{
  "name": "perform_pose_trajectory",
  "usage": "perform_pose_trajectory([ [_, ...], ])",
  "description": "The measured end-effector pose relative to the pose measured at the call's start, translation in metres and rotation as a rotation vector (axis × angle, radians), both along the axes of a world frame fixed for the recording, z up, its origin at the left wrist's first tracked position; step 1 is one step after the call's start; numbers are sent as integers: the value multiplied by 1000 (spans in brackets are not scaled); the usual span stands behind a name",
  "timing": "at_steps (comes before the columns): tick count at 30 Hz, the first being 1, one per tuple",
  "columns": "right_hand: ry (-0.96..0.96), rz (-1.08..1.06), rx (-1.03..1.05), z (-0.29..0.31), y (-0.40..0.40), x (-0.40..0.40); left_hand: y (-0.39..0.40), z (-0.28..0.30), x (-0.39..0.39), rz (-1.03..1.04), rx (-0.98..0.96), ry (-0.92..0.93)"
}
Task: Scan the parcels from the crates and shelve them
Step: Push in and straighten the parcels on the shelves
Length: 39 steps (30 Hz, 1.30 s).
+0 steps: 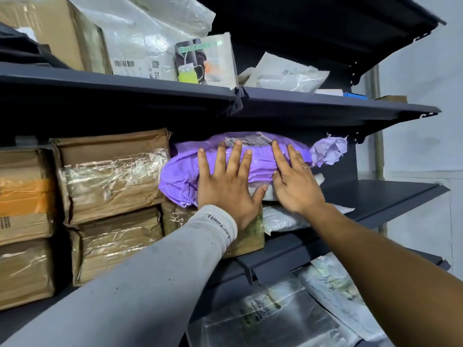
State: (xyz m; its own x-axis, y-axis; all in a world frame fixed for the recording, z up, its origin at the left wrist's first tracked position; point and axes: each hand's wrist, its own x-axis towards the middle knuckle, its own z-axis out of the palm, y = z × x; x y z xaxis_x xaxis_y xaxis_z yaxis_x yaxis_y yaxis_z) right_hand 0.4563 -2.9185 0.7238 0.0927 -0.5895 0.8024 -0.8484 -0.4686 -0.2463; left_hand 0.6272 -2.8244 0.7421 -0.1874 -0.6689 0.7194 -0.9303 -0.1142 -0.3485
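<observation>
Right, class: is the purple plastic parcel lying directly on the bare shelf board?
No: the purple plastic parcel, pressed by both hands, rests on a brown taped box and a white padded bag.

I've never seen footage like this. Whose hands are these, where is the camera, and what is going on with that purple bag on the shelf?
There is no machine here: a person wears one wide-angle camera on the head, so you see the scene as they do, looking at their own arms. The left hand, in a grey sleeve, and the bare-armed right hand both lie flat, fingers straight, against a purple parcel. They press on it rather than grip it. The parcel sits on the middle shelf of a dark metal rack, on top of a brown packet and a white bag. Taped brown boxes are stacked to its left. More bags and boxes lie on the shelves above and below.
</observation>
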Motion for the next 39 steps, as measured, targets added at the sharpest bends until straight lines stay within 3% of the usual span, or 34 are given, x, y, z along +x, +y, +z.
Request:
perform_pose_trajectory([
  [6, 27, 47, 145, 3, -12, -1, -9, 7, 1, 15, 99, 58],
  [12, 102, -140, 185, 9, 12, -2, -4, 4, 2, 6, 80, 43],
  [23, 259, -203, 152, -17, 98, -35, 56, -13, -6, -264, -51, -75],
  [30, 324, -185, 137, -57, 144, -51, 90, -60, -22, -384, 20, -90],
  [39, 369, -185, 253, -143, 166, -69, 107, -172, -15, -500, 209, -144],
])
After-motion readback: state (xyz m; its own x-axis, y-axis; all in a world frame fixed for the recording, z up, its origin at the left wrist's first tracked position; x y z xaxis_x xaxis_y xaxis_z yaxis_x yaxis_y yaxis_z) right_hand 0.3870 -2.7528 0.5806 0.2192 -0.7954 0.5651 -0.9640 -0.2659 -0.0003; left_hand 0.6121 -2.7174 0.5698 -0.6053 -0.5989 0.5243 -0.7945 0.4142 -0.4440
